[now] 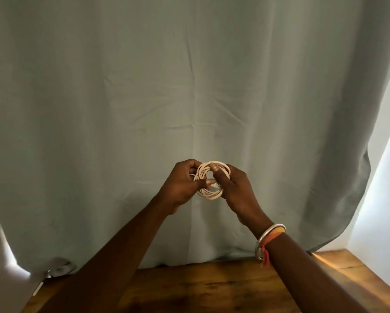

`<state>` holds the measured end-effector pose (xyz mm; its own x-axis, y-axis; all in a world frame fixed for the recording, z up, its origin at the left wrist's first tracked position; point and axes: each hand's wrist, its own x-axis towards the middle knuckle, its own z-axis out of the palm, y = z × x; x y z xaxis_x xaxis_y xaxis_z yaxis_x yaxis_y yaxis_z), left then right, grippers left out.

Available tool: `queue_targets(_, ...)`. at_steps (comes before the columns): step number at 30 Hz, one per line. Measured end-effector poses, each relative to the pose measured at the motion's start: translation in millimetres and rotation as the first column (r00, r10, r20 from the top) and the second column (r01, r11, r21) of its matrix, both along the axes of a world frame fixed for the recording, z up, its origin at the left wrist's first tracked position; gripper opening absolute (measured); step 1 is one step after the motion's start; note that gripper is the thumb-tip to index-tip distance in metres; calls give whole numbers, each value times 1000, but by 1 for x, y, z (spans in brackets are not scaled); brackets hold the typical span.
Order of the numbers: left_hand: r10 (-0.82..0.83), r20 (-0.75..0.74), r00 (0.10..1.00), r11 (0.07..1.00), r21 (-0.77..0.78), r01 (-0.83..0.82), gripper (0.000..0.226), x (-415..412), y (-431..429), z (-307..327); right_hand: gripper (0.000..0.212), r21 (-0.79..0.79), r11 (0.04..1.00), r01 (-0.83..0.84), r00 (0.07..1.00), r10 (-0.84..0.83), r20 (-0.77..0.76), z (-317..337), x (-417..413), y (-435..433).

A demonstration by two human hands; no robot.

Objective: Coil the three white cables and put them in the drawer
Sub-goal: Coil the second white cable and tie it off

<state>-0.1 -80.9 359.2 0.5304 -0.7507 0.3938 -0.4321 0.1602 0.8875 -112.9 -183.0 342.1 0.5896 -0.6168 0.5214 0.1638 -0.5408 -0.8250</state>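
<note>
A white cable (212, 195) wound into a small round coil is held up in the air in front of a grey-green curtain. My left hand (181, 186) grips the coil's left side, its thumb pressing toward the middle. My right hand (234, 188) grips the right side, thumb laid across the loops near a connector end. Another white cable (61, 268) lies partly seen at the lower left by the curtain's hem. No drawer is in view.
A brown wooden table top (212, 288) lies below my arms. The grey-green curtain (189, 86) fills the background. A bright white wall (384, 199) shows at the right. A silver bangle and orange thread (268, 240) sit on my right wrist.
</note>
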Motion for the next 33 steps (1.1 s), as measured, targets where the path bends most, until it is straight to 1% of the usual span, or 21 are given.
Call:
queue_targets(3, 68, 60, 996, 998, -4, -68, 28, -2, -3, 1, 32, 14, 1000, -17, 1000, 17, 0, -1, 0, -1)
queue_targets(5, 102, 86, 991, 995, -7, -102, 26, -1, -3, 1, 30, -7, 1000, -30, 999, 30, -18, -1, -2, -2)
queue_targets(10, 144, 173, 974, 989, 2, -147, 28, 7, -2, 4, 19, 6, 996, -90, 992, 90, -87, 2, -8, -5)
queue_targets(12, 154, 208, 966, 987, 12, -160, 28, 7, -3, 5, 18, -14, 997, -82, 991, 80, -106, 2, -9, -7)
queue_targets(15, 196, 288, 937, 978, 7, -206, 28, 3, -7, 4, 17, -57, 998, -28, 995, 22, -98, -1, -5, -7)
queue_targets(18, 253, 356, 900, 965, -31, -259, 28, -1, -10, 5, 17, -71, 997, 19, 996, -25, -82, -4, 0, -8)
queue_targets(20, 280, 375, 884, 959, -71, -274, 27, -3, -11, 4, 18, -76, 997, 29, 996, -36, -88, -3, 1, -7)
queue_targets(22, 308, 365, 879, 951, -98, -293, 27, -2, -11, 2, 19, -79, 997, 10, 994, -19, -108, -2, 2, -6)
queue_targets(24, 293, 290, 911, 956, -74, -284, 26, 2, -10, 1, 20, -83, 996, -23, 991, 12, -133, -2, 1, -6)
queue_targets(26, 198, 179, 964, 980, -29, -196, 27, 9, -8, -1, 21, -67, 996, -58, 987, 48, -151, -3, -3, -7)
queue_targets(28, 117, 113, 987, 993, -2, -118, 25, 12, -4, -2, 24, -3, 995, -101, 985, 100, -142, -4, -6, -8)
queue_targets(31, 76, 114, 991, 996, 42, -82, 20, 12, -2, -4, 25, 102, 986, -130, 986, 140, -92, -5, -7, -9)
queue_targets(33, 56, 93, 994, 995, 77, -63, 19, 10, -2, -7, 25, 129, 983, -130, 986, 141, -84, -6, -7, -9)
